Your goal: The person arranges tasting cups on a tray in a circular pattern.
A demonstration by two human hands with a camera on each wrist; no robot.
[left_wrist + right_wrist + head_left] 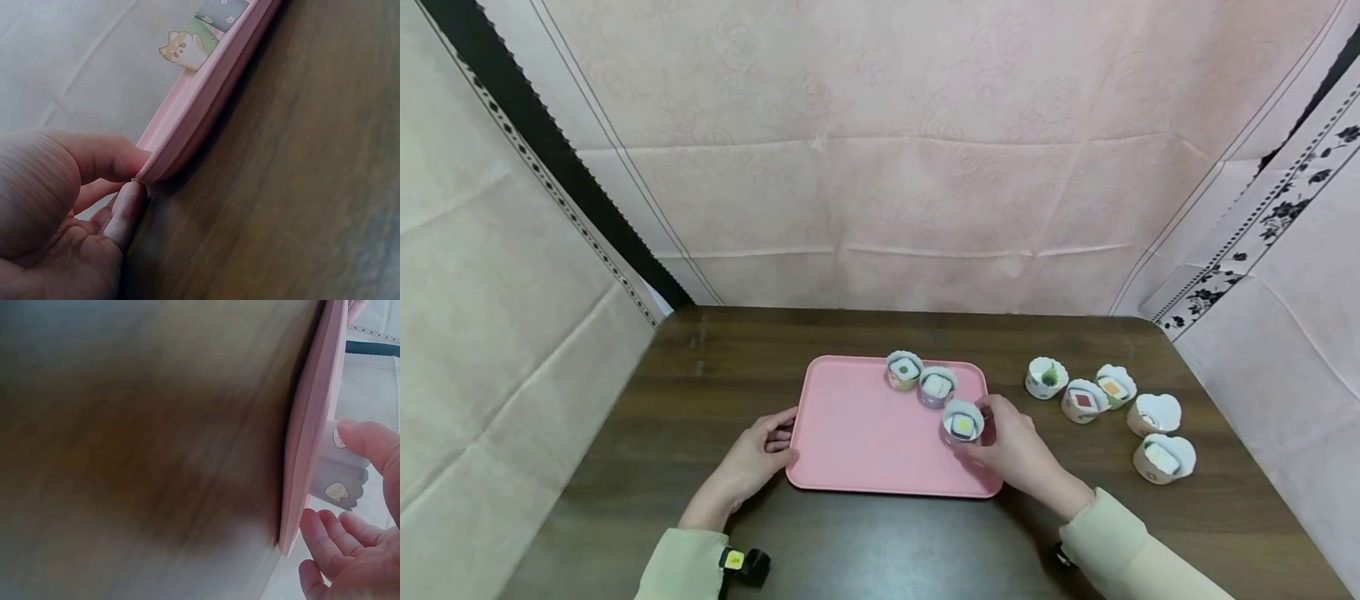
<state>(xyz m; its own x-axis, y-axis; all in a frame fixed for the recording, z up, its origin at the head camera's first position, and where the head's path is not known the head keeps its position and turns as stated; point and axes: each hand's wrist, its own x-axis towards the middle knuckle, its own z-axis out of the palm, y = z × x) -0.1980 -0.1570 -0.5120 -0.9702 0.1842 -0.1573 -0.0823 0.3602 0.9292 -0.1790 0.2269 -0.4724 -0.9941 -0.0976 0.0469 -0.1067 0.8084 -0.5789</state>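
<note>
Fingers of your left hand pinching the pink tray at nine o'clock, those of your right hand loosely extended, thumb against a grey cup at the tray's three o'clock, two more cups toward one o'clock

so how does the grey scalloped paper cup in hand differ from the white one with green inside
The grey cup is over the pink rectangular tray; the white cup sits on the brown wooden table. The grey cup shows a yellow-centred square, the white cup a green shape. Both have scalloped rims.
</note>
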